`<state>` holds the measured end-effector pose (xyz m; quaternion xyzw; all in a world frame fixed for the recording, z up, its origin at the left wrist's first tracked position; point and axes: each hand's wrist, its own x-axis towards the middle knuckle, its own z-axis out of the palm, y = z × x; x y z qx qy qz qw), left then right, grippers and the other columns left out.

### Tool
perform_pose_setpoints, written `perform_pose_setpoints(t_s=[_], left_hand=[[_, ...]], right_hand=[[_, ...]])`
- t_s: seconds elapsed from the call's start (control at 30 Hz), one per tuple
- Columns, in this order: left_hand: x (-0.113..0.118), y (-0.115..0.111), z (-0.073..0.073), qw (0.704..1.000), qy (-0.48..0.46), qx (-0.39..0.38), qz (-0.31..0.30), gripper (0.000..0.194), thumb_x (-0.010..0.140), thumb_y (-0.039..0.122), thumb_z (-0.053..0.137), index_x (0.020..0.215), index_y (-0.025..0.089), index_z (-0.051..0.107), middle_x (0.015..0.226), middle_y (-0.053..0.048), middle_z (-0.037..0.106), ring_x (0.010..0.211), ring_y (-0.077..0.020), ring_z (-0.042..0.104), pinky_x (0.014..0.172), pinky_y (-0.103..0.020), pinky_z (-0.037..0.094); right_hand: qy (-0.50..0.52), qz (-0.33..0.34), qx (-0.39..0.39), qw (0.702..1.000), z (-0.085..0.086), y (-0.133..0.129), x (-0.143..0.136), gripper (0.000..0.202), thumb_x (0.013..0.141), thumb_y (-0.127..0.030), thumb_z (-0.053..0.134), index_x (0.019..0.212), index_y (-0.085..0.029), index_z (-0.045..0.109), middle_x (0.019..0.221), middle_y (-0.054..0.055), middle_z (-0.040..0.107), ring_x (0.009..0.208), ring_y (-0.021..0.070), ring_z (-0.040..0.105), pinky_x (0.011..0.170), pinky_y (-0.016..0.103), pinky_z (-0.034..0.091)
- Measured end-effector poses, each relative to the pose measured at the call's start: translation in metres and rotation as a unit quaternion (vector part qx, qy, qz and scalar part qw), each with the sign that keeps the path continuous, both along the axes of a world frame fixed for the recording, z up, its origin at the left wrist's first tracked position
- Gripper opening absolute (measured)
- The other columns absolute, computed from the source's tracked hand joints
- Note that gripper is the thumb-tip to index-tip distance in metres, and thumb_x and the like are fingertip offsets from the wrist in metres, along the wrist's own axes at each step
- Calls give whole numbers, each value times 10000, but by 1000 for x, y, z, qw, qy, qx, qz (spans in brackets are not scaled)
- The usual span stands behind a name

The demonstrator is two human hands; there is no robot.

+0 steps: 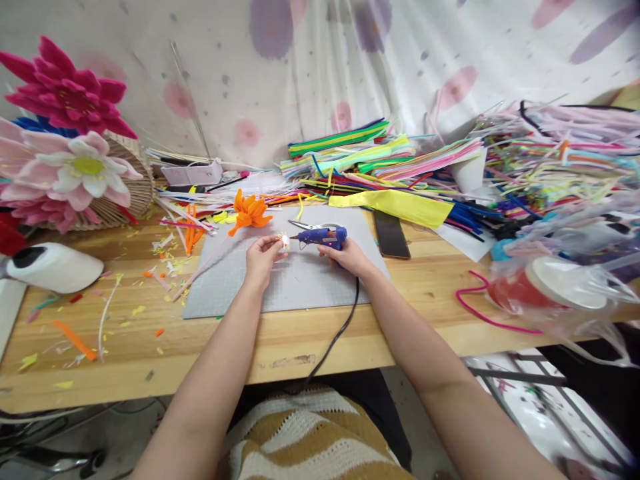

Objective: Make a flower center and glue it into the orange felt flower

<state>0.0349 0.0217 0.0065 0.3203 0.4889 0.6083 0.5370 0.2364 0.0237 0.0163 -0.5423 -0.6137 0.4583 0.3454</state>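
My right hand [349, 257] is wrapped round a blue hot glue gun [323, 237], its nozzle pointing left. Pinched in the fingertips of my left hand [261, 261] is a small whitish tuft [285, 241] with thin strands; its exact kind is too small to make out. The nozzle tip is close to this tuft, and I cannot tell whether they touch. Both hands are over a grey cutting mat [300, 287]. Just behind them lie an orange fuzzy flower [250, 212] and a metal hand tool [307, 225], partly hidden by the glue gun.
A black phone [392, 235] lies right of the mat. Bundles of pipe cleaners [345, 140] line the back. Finished flowers [75, 163] and a white thread cone [55, 267] stand left. A bagged cup [555, 287] sits right. The gun's black cord [343, 327] crosses the table's front edge.
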Motion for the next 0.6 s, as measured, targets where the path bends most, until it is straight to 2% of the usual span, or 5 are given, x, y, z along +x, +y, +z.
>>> perform_pose_setpoints(t_s=[0.23,0.6], left_hand=[[1,-1,2,1000,3,-3,1,329,466,278,775,715,138,611,730,-18,630,671,-114,586,591,-261,533],[1,0,-1,1000,10,0,1,312,492,272,769,723,136,608,739,-24,629,690,-132,594,616,-292,532]], right_hand=[[-12,-7,-8,1000,4,-2,1,359,678,-484,643,818,-156,602,585,-13,576,465,84,472,471,219,392],[-29,-11,0,1000,3,-2,0,375,678,-504,630,828,-163,595,554,-31,524,460,78,436,455,212,366]])
